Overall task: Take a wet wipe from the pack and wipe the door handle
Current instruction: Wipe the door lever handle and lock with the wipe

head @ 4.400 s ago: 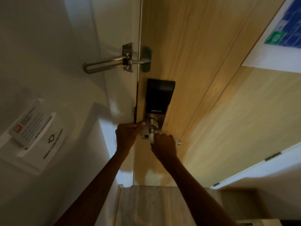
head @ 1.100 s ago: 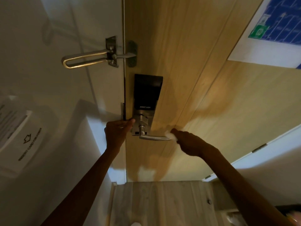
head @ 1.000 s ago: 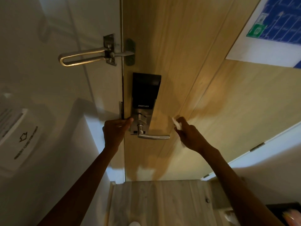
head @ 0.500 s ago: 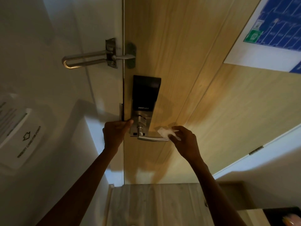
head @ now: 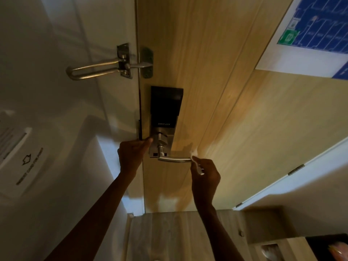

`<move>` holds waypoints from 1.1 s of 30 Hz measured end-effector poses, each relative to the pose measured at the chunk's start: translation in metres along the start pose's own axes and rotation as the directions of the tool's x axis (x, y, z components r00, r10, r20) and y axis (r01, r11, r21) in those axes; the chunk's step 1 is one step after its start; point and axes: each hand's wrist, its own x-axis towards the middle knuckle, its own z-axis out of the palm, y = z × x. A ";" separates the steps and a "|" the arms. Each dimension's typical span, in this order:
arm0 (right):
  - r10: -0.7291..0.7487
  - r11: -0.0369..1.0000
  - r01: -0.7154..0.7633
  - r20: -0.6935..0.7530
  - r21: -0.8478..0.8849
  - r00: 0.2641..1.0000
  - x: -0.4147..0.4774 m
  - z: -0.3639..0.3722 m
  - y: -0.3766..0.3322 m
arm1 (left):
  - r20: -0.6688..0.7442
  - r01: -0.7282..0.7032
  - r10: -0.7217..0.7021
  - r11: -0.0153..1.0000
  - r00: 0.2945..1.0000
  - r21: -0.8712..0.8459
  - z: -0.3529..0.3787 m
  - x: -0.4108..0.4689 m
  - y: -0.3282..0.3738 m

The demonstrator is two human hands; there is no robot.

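Head view, centre frame: my right hand [head: 205, 173] pinches the wet wipe [head: 194, 159] at the free tip of the door handle [head: 174, 159], having swung back from half a second ago; another pass looks due; my left hand [head: 131, 157], fingers loosely curled, steadies the lock plate [head: 162, 136].

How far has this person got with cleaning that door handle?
The wipe is already out: the right hand pinches a small white wet wipe. In hand now is the wiping itself, with the wipe at the free tip of the metal door handle while the left hand rests against the lock plate. Whether the handle's whole length has been covered cannot be told from this view.
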 end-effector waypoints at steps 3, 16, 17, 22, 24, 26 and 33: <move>-0.101 0.993 0.103 0.043 -0.052 0.994 -0.007 0.010 -0.005 | -0.003 0.006 -0.006 1.000 1.000 -0.010 0.000 0.000 -0.001; -0.006 0.996 0.009 -0.035 0.089 0.999 -0.018 0.017 0.006 | 0.005 -0.060 0.060 0.998 0.998 0.011 0.000 0.000 -0.002; -0.016 0.994 0.016 0.001 0.105 1.000 -0.019 0.020 0.002 | 0.006 -0.071 0.071 0.997 0.997 0.017 0.000 0.000 -0.002; 0.095 0.968 -0.122 0.128 0.220 0.987 -0.030 0.035 -0.002 | 0.021 -0.084 0.084 0.996 0.996 0.016 0.000 0.000 -0.001; 0.506 0.754 -0.522 0.154 0.399 0.849 -0.029 0.026 0.007 | 0.017 -0.063 0.062 0.998 0.998 0.013 0.000 0.000 -0.002; 0.700 0.391 -0.754 0.362 0.527 0.616 -0.027 0.017 0.016 | 0.010 -0.063 0.063 0.998 0.998 0.027 0.000 0.000 -0.001; 0.606 0.187 -0.796 0.570 0.576 0.555 -0.011 0.024 -0.001 | 0.018 -0.050 0.049 0.998 0.999 0.047 0.001 0.001 -0.003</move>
